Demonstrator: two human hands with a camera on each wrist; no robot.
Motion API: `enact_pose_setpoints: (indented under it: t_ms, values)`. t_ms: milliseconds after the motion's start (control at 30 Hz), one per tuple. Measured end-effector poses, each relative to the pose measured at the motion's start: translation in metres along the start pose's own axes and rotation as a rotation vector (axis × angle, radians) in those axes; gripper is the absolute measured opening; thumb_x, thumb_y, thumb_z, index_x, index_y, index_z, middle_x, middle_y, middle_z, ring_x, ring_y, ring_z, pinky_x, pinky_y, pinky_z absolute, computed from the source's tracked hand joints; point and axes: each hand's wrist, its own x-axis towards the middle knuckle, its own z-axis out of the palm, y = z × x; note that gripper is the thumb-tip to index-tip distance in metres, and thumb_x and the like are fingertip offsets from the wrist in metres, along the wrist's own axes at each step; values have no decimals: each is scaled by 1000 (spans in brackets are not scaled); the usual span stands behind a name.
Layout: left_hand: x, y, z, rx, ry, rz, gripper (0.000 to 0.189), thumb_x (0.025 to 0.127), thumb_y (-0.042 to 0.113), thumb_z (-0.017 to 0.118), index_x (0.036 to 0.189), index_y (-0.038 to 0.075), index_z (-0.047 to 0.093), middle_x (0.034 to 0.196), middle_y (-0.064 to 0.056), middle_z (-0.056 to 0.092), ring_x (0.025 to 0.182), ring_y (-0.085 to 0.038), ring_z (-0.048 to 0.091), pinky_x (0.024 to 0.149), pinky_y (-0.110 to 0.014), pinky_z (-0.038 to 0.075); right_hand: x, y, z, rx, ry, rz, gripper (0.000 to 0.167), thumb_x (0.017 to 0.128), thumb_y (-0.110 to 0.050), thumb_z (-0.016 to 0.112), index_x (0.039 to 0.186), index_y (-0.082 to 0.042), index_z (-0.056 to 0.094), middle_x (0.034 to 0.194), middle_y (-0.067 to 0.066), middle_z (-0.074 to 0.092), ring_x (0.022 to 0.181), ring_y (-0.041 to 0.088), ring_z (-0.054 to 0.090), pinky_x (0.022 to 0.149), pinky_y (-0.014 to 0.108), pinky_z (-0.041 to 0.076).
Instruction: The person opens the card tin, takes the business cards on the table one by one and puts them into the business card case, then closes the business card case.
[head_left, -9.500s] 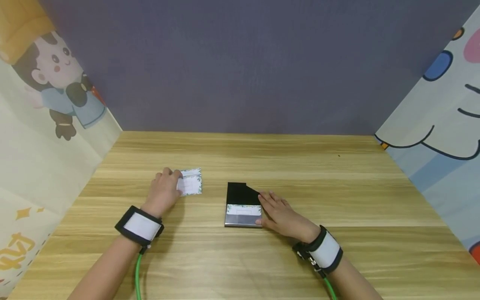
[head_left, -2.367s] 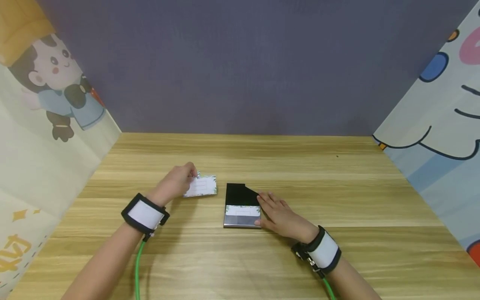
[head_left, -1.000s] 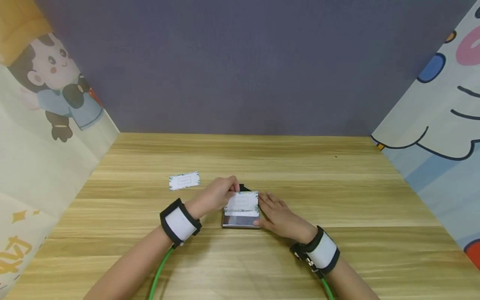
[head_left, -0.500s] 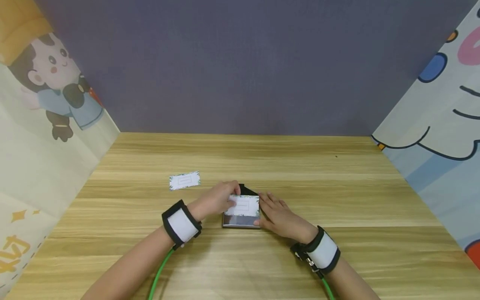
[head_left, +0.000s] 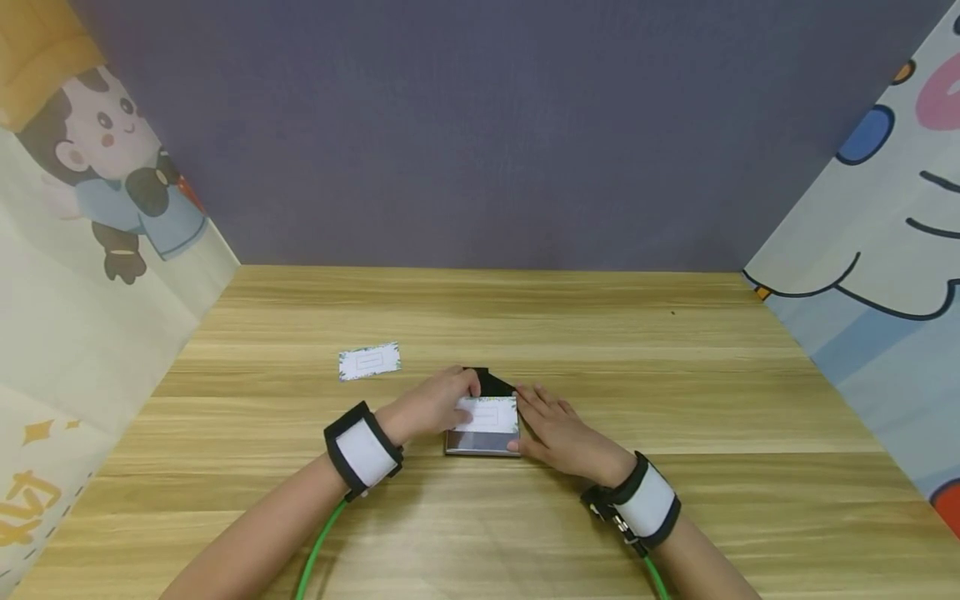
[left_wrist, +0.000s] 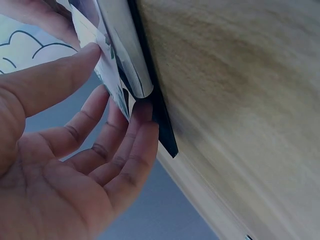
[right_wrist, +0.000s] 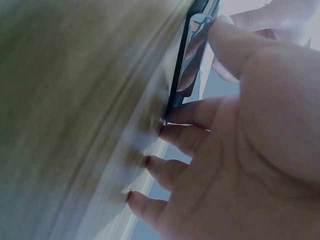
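Observation:
A card case [head_left: 482,443] with a shiny near part and a black far part [head_left: 491,385] lies mid-table. My left hand [head_left: 435,404] pinches a white card with a leafy border [head_left: 491,412], thumb on its face and fingers behind. The card lies over the case, its near edge at the shiny part; whether it is inside cannot be told. In the left wrist view, the card [left_wrist: 107,70] tilts off the case. My right hand [head_left: 566,433] rests along the case's right side, fingers fairly straight, thumb on its near right corner. Another leafy-bordered card [head_left: 369,362] lies to the left.
The wooden table [head_left: 637,358] meets a dark grey wall [head_left: 487,133] at the back. Cartoon-printed sheets stand on both sides. Each wrist wears a black and white band [head_left: 363,450], with a green cable [head_left: 322,542] running from it toward the near edge.
My left hand carried a card right from the table to the case, leaving another behind. Over the last second the card moved slightly nearer along the case. The right hand stayed put.

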Motion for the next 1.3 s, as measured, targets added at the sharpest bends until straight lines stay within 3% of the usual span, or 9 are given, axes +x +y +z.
enact_pose_setpoints:
  t_ms: [367,633,833,967,1100,1300]
  values:
    - [-2,0,0,53,-43,24,25,78,11,70,100,7,58,95,-6,57,84,-17,50,75,-33,45,-1,-2,-3,6,3,-3,70,93,-41,46,142,3,23,151,18,16,139,39,11,106,59,18]
    - [-5,1,-1,94,-75,84,19,81,10,67,99,9,60,98,-7,58,87,-20,50,77,-33,44,-2,-2,-2,-3,7,-11,70,92,-41,47,142,2,24,151,17,16,139,38,11,106,59,18]
    - [-6,-2,0,92,-85,96,16,84,9,63,99,12,62,99,-7,58,89,-20,49,77,-34,44,-2,-2,-2,-5,11,-18,69,93,-41,47,141,3,25,151,18,17,138,39,11,106,59,19]
    - [-7,-7,-1,45,-49,76,17,87,8,59,104,10,61,103,-8,56,96,-23,51,83,-37,45,-2,-2,-2,-1,10,-16,70,93,-41,47,142,2,24,151,18,16,138,39,11,106,59,18]
    - [-10,-14,-6,2,30,22,20,87,6,58,107,6,60,106,-10,56,98,-26,51,83,-38,46,-2,-2,-3,-3,15,-17,69,93,-40,47,142,3,24,151,19,17,138,40,11,106,59,18]
    - [-14,-29,-16,61,135,-40,22,84,6,61,106,4,60,100,-12,57,92,-28,49,80,-38,45,-2,-2,-2,-2,13,-19,69,93,-40,47,142,3,23,151,18,16,138,39,10,107,59,17]
